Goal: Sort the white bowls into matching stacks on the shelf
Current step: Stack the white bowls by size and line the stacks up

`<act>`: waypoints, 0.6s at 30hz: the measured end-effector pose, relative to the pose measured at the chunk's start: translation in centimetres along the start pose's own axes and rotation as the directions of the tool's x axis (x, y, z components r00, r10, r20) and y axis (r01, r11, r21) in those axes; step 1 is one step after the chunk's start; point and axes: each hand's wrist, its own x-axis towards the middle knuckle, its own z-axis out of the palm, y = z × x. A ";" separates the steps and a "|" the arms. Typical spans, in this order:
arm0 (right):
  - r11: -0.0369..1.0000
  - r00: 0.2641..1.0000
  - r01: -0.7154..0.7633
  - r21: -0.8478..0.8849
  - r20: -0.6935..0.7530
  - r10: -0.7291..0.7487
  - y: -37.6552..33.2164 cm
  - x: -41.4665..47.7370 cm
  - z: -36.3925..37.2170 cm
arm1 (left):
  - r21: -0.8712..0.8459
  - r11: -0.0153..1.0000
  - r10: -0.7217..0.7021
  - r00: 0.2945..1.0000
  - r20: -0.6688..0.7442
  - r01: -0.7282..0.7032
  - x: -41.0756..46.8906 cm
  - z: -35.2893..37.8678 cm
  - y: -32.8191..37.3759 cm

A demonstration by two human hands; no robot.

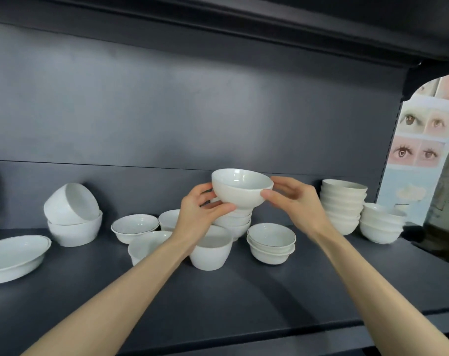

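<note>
A white footed bowl (pixel 240 188) is held tilted above a short stack of similar bowls (pixel 235 222) in the middle of the dark shelf (pixel 244 291). My left hand (pixel 200 211) grips its left side and foot, thumb underneath. My right hand (pixel 292 199) holds its right rim with thumb and fingers. A tall stack of white bowls (pixel 342 205) stands at the back right, with a lower stack (pixel 381 223) beside it. Two thin-rimmed bowls (pixel 270 242) are nested in front of the middle stack.
A deep cup-like bowl (pixel 210 249) and another (pixel 147 246) stand in front of my left forearm. A rimmed bowl (pixel 134 227) sits behind them. At the left, a deep bowl (pixel 72 204) lies tipped in another one (pixel 75 231), beside an oval dish (pixel 14 256).
</note>
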 end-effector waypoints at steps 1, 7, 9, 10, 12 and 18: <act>1.000 1.000 0.008 -0.002 -0.001 -0.008 0.5 0.8 -0.1 | 0.006 1.000 0.009 1.000 -0.003 -0.009 0.9 0.1 -0.4; 0.999 0.999 0.039 -0.008 0.004 -0.039 2.5 5.9 -0.6 | 0.045 0.996 0.078 0.997 -0.007 -0.078 6.3 0.7 -2.1; 0.999 0.999 0.048 0.007 -0.009 -0.048 3.3 7.4 -0.7 | 0.069 0.991 0.112 0.994 -0.006 -0.111 7.9 0.9 -2.5; 0.999 0.999 0.048 0.016 -0.013 -0.048 3.7 8.1 -0.7 | 0.083 0.989 0.123 0.992 -0.011 -0.121 8.6 1.0 -2.7; 0.999 0.999 0.041 0.026 -0.013 -0.041 4.5 9.4 -0.8 | 0.108 0.986 0.132 0.991 -0.024 -0.128 9.6 1.2 -3.2; 0.997 0.999 0.022 0.070 0.048 -0.025 7.1 12.0 -0.9 | 0.175 0.975 0.151 0.986 -0.067 -0.137 11.1 1.7 -5.2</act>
